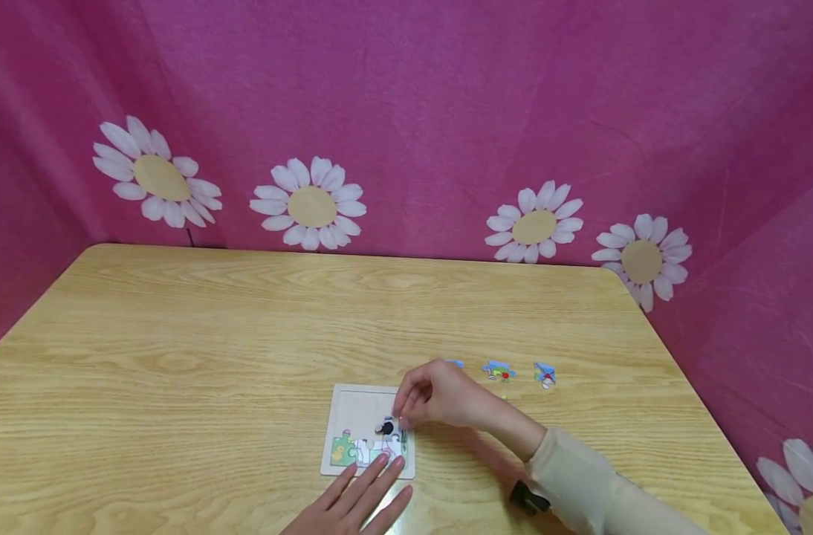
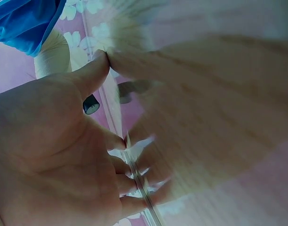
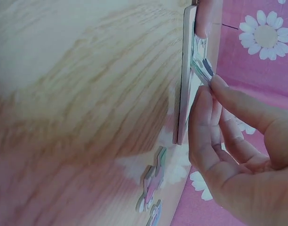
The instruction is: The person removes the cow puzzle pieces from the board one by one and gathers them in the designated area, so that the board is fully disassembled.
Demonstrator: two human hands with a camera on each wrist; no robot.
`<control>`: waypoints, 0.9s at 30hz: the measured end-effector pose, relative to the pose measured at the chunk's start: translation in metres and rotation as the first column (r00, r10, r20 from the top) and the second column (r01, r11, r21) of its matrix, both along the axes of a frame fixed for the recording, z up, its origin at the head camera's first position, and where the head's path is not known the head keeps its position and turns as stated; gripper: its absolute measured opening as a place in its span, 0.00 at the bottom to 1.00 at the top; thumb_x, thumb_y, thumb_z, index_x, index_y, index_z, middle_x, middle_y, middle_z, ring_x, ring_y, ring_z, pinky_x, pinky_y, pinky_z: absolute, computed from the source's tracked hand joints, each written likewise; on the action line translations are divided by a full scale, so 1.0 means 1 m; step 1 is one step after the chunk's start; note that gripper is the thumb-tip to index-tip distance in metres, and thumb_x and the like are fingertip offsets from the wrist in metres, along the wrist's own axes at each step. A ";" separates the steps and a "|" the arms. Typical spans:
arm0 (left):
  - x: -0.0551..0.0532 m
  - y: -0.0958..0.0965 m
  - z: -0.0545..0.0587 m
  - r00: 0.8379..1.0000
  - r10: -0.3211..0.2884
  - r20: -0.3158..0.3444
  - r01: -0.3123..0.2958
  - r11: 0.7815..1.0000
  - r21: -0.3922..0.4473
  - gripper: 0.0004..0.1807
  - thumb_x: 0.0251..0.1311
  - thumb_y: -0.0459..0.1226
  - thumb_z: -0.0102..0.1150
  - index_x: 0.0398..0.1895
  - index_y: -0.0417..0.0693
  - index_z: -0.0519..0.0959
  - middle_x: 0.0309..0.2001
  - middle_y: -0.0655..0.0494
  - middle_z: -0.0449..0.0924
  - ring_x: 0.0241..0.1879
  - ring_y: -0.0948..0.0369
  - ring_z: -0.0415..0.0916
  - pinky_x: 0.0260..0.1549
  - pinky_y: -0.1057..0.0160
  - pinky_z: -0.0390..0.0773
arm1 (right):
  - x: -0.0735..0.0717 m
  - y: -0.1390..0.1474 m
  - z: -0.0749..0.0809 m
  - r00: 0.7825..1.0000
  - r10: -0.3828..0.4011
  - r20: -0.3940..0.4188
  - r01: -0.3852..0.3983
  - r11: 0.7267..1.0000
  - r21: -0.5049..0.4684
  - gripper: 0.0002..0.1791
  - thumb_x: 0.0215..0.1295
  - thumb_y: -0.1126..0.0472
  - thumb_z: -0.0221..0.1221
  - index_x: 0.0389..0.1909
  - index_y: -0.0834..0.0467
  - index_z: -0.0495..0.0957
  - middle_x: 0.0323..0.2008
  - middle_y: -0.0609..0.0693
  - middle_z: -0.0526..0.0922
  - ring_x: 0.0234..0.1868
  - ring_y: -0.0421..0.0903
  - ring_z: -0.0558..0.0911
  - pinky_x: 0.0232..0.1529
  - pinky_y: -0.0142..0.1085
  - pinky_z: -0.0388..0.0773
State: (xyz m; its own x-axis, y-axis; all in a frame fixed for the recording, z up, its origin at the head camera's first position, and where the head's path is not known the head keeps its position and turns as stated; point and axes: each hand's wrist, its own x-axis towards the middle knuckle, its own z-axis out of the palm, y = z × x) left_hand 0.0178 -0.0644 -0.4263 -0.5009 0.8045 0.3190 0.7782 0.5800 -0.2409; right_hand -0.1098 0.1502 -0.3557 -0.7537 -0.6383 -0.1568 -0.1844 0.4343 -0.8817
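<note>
A shallow wooden jigsaw tray (image 1: 327, 438) lies on the table, with joined pieces along its near side, one showing a yellow duck (image 1: 339, 451). My left hand (image 1: 356, 501) lies over the tray's near edge, its straight fingers spread and the fingertips on the fitted pieces. At the tray's right side, my right hand (image 1: 440, 394) pinches a jigsaw piece (image 3: 203, 70) with a black patch between thumb and fingertips. That piece is tilted, its lower end against the tray's inside in the right wrist view.
Loose jigsaw pieces lie on the wooden table (image 1: 179, 357) right of the tray, among them a blue-and-green piece (image 1: 499, 370) and another piece (image 1: 545, 374) farther right. My right forearm partly covers others. A pink curtain (image 1: 406, 111) with daisies hangs behind the table.
</note>
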 end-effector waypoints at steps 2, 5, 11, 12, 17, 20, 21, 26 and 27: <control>0.000 0.000 0.001 1.000 -0.001 0.024 0.001 1.000 -0.005 0.38 0.70 0.66 0.28 0.74 0.56 0.58 0.73 0.53 0.59 0.71 0.58 0.57 0.70 0.59 0.25 | 0.001 0.000 -0.001 1.000 0.010 0.007 -0.010 1.000 -0.005 0.06 0.51 0.74 0.70 0.28 0.65 0.83 0.23 0.50 0.84 0.24 0.37 0.80 0.28 0.28 0.77; 0.001 0.000 0.002 0.998 -0.005 0.064 0.006 1.000 -0.012 0.39 0.70 0.66 0.28 0.74 0.55 0.58 0.73 0.52 0.59 0.71 0.57 0.58 0.68 0.58 0.19 | 0.002 -0.001 -0.003 0.999 0.025 0.029 -0.024 0.999 -0.024 0.05 0.52 0.75 0.69 0.29 0.66 0.83 0.23 0.52 0.85 0.24 0.38 0.82 0.28 0.31 0.80; 0.001 0.000 0.001 0.999 -0.001 0.050 0.001 1.000 -0.008 0.39 0.70 0.66 0.28 0.75 0.55 0.57 0.73 0.53 0.59 0.71 0.58 0.58 0.70 0.60 0.24 | 0.003 0.001 -0.001 0.999 0.024 0.038 -0.022 0.998 -0.051 0.05 0.53 0.77 0.67 0.28 0.68 0.82 0.23 0.54 0.85 0.25 0.39 0.83 0.30 0.33 0.82; 0.001 0.000 0.001 0.999 0.001 0.037 -0.001 1.000 -0.004 0.39 0.69 0.66 0.28 0.75 0.55 0.57 0.73 0.53 0.59 0.71 0.58 0.58 0.70 0.60 0.26 | 0.003 0.001 0.000 0.999 0.021 0.030 -0.019 0.999 -0.048 0.05 0.53 0.77 0.67 0.28 0.68 0.82 0.23 0.54 0.85 0.25 0.39 0.83 0.30 0.33 0.81; 0.000 0.001 -0.001 0.999 0.003 -0.041 -0.002 1.000 0.019 0.38 0.69 0.67 0.30 0.73 0.57 0.59 0.72 0.53 0.60 0.70 0.59 0.59 0.71 0.59 0.30 | 0.003 0.009 0.002 1.000 -0.004 -0.020 0.003 0.999 -0.035 0.04 0.53 0.77 0.67 0.27 0.67 0.83 0.23 0.52 0.85 0.25 0.37 0.82 0.30 0.31 0.81; 0.000 0.001 -0.002 0.999 0.002 -0.044 -0.001 1.000 0.023 0.38 0.69 0.67 0.30 0.73 0.56 0.59 0.72 0.53 0.60 0.70 0.59 0.58 0.71 0.59 0.30 | 0.004 0.017 0.004 1.000 -0.026 -0.008 0.026 0.999 -0.035 0.03 0.55 0.75 0.67 0.27 0.66 0.83 0.24 0.52 0.85 0.26 0.41 0.83 0.31 0.35 0.82; 0.000 0.001 -0.002 0.999 0.001 -0.043 0.000 1.000 0.025 0.38 0.69 0.67 0.30 0.73 0.56 0.59 0.72 0.53 0.60 0.70 0.59 0.58 0.71 0.59 0.29 | 0.004 0.020 0.005 0.999 -0.035 0.001 0.035 0.999 -0.035 0.03 0.56 0.75 0.66 0.27 0.66 0.83 0.24 0.53 0.85 0.26 0.42 0.83 0.31 0.36 0.82; -0.001 0.002 -0.003 0.999 -0.003 -0.055 0.005 0.999 0.044 0.37 0.69 0.67 0.31 0.72 0.57 0.61 0.71 0.54 0.62 0.70 0.59 0.60 0.71 0.59 0.29 | 0.006 0.035 0.006 0.997 -0.068 0.020 0.069 0.997 -0.035 0.03 0.57 0.75 0.66 0.28 0.66 0.83 0.26 0.54 0.85 0.27 0.47 0.84 0.31 0.41 0.83; -0.001 0.002 -0.003 0.998 -0.005 -0.063 0.008 0.999 0.052 0.37 0.69 0.67 0.31 0.71 0.57 0.62 0.71 0.54 0.63 0.69 0.60 0.61 0.71 0.59 0.30 | 0.006 0.038 0.006 0.997 -0.072 0.017 0.073 0.997 -0.037 0.03 0.57 0.74 0.66 0.28 0.66 0.83 0.26 0.54 0.85 0.27 0.47 0.84 0.31 0.41 0.83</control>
